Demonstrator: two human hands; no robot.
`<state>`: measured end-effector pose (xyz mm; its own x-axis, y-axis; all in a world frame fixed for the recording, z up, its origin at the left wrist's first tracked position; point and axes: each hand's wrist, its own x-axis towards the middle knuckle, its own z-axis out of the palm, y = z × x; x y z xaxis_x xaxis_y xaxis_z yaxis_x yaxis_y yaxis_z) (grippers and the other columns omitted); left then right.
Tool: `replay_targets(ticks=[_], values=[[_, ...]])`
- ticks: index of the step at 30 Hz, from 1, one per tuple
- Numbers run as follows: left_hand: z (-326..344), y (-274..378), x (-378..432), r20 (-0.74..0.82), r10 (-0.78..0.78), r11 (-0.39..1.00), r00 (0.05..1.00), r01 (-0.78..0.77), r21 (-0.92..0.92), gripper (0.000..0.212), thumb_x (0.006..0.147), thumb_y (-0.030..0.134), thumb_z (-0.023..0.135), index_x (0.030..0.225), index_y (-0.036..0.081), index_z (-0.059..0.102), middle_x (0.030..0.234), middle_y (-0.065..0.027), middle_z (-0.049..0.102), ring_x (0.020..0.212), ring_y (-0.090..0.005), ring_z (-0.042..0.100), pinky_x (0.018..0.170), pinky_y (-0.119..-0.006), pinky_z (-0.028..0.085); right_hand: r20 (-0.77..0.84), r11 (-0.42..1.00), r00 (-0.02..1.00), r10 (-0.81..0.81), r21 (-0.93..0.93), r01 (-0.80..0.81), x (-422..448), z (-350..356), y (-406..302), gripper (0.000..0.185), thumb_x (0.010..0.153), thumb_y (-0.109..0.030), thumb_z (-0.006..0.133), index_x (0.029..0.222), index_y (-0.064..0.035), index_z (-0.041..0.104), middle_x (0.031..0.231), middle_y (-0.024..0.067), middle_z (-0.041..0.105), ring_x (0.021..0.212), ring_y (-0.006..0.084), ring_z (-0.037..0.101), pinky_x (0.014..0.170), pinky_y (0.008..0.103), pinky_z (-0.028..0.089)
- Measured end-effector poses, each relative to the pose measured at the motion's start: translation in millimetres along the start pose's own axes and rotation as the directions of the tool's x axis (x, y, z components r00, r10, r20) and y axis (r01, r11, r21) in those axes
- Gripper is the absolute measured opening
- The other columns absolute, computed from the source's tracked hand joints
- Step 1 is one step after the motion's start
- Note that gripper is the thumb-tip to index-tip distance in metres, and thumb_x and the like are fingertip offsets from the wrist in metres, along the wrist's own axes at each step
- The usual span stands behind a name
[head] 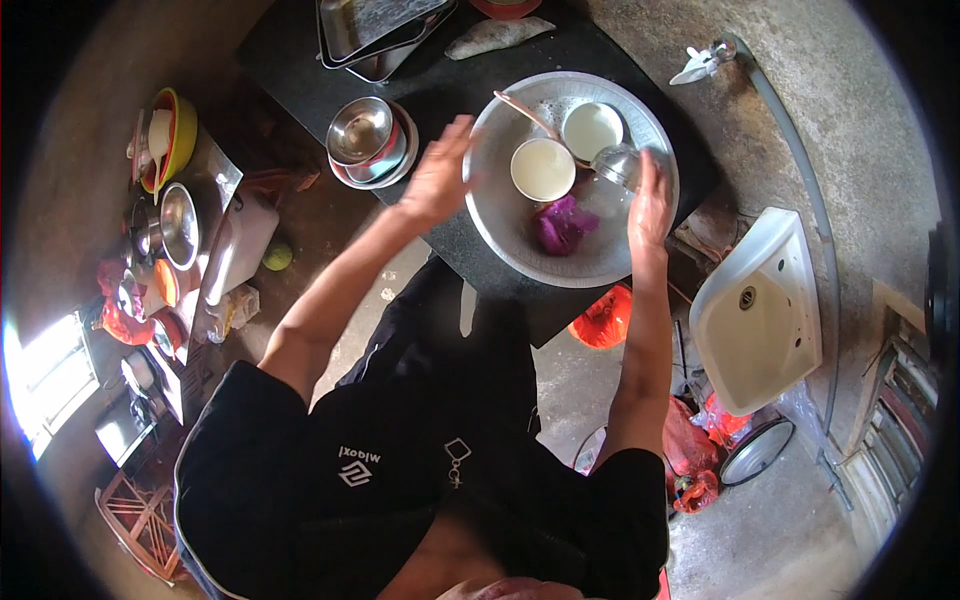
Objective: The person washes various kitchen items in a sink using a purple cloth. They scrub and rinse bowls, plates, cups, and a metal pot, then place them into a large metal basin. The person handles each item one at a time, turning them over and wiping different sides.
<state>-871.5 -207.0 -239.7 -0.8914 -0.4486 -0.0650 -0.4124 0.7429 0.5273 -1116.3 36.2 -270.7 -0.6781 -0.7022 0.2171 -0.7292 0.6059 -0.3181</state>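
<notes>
A large metal basin stands on a dark tabletop in front of me. Inside are two white-rimmed bowls of whitish liquid, one nearer bowl and one farther bowl. A light-handled utensil leans between them and the rim. A crumpled purple cloth lies nearer me, and a small shiny bowl sits tilted on the right. My left hand, blurred, is beside the left rim with fingers extended. My right hand is at the right rim, fingers straight, close to the shiny bowl; contact is unclear.
Stacked bowls stand left of the basin on the table's edge. Rectangular trays and a grey cloth-like item lie at the back. A corner washbasin is to the right. Left, a side table holds a steel bowl.
</notes>
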Motion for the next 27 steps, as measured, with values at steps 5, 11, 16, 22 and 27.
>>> replay_targets(ticks=[5,11,16,22,27], values=[[22,98,59,-0.023,0.016,0.838,1.000,-0.026,-0.546,0.094,0.076,0.031,0.078,0.148,0.011,0.021,0.141,-0.0278,0.039,0.128,-0.0362,0.044,0.105,-0.039,0.040,-0.157,0.551,0.965,0.211,0.834,0.015,4,-14,-45,0.045,0.087,0.009,0.052,0.131,0.0018,0.046,0.131,0.0155,0.051,0.121,0.0258,0.051,0.105,0.0352,0.039],[34,87,95,0.208,-0.256,0.873,0.944,0.318,-0.371,0.057,0.084,0.003,0.058,0.138,0.012,0.042,0.104,-0.0246,0.065,0.102,-0.0393,0.062,0.086,-0.046,0.048,0.483,0.438,0.869,0.106,0.762,-0.476,-50,52,-34,0.064,0.076,-0.014,0.076,0.130,-0.0017,0.044,0.124,0.0124,0.055,0.111,0.0254,0.055,0.094,0.0360,0.043],[103,-31,69,0.164,-0.109,0.841,0.980,0.179,-0.510,0.067,0.081,-0.002,0.052,0.143,0.008,0.029,0.130,-0.0236,0.047,0.108,-0.0389,0.059,0.069,-0.044,0.061,0.087,0.949,0.983,-0.161,0.286,0.131,-86,99,-81,0.013,0.070,-0.007,0.071,0.080,-0.0022,0.063,0.077,0.0165,0.060,0.077,0.0353,0.060,0.072,0.0474,0.049],[90,23,36,-0.023,-0.185,0.787,0.982,0.134,-0.602,0.033,0.080,0.005,0.058,0.112,0.003,0.050,0.113,-0.0184,0.052,0.097,-0.0345,0.057,0.073,-0.041,0.053,0.169,0.445,0.805,0.568,0.761,-0.473,-69,48,-50,0.025,0.082,-0.005,0.067,0.107,-0.0023,0.067,0.101,0.0079,0.067,0.091,0.0141,0.061,0.083,0.0273,0.049],[80,91,21,0.032,-0.169,0.789,0.985,0.155,-0.595,0.043,0.081,0.001,0.053,0.121,0.011,0.041,0.113,-0.0208,0.050,0.099,-0.0356,0.054,0.075,-0.042,0.052,0.407,-0.281,0.629,0.662,0.913,-0.295,-26,49,-112,0.038,0.083,-0.001,0.060,0.120,-0.0022,0.052,0.114,0.0088,0.055,0.101,0.0190,0.055,0.091,0.0329,0.045]])
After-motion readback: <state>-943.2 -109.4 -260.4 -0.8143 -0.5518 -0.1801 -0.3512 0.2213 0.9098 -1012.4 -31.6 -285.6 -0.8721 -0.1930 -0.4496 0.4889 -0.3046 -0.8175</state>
